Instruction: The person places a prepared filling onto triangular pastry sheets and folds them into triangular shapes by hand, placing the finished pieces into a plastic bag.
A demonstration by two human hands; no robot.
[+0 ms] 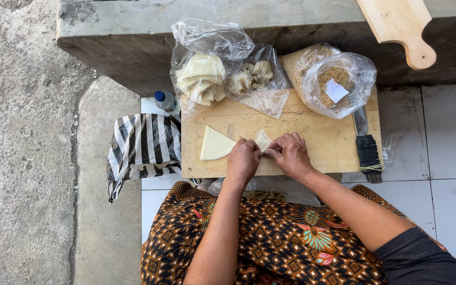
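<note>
Left hand (242, 160): my fingers pinch the wrapper (263, 140) edge.
Right hand (290, 153): pinching the same wrapper.
Board (317, 138): triangular wrapper (215, 144) just left.

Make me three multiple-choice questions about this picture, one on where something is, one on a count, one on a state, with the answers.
1. Where does the dark-handled knife lie?
A. at the right edge of the pale wooden cutting board
B. on the striped bag
C. in the lap

2. How many clear plastic bags sit at the board's far side?
A. one
B. three
C. five

3. What are the left hand and right hand doing?
A. resting apart
B. pinching one small pale dough wrapper together
C. holding the knife

Answers: A, its blade rests at the board's right edge; B, three bags show; B, both hands' fingertips meet on the wrapper.
</note>
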